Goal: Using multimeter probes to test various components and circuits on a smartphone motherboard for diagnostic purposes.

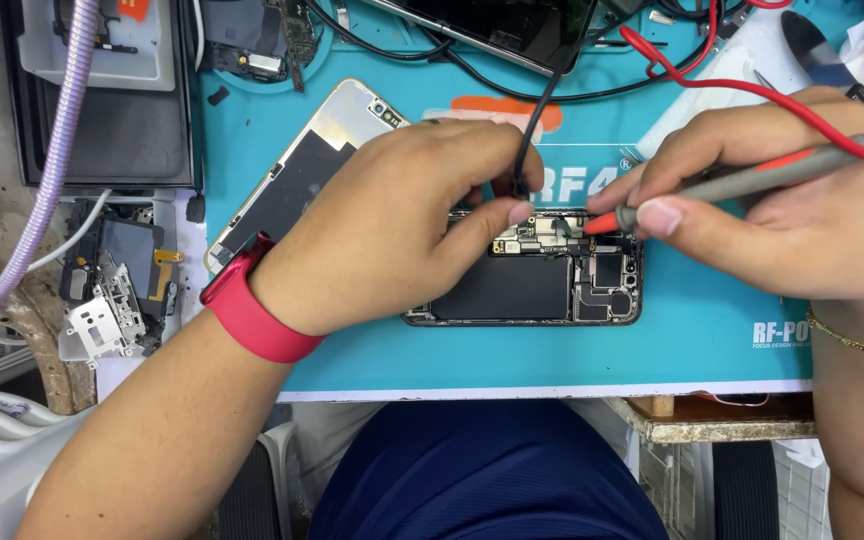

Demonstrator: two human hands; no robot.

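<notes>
Nearest, one left hand (392, 215) pinches one black probe (532, 130); one right hand (772, 200) grips one red-tipped probe (742, 178) over one opened phone (532, 285).

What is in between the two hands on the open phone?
In the head view, the red probe tip lies between the left hand and right hand, over the opened phone.

Work surface: a teal repair mat (712, 345) laid over a worn bench (712, 418). Directly on the mat lie an opened phone (542, 285) with exposed boards, a detached screen panel (297, 175), black cables (422, 55) and a red lead (692, 75). Left of the mat sit a black tray (122, 130) and loose metal shields (102, 320).
</notes>
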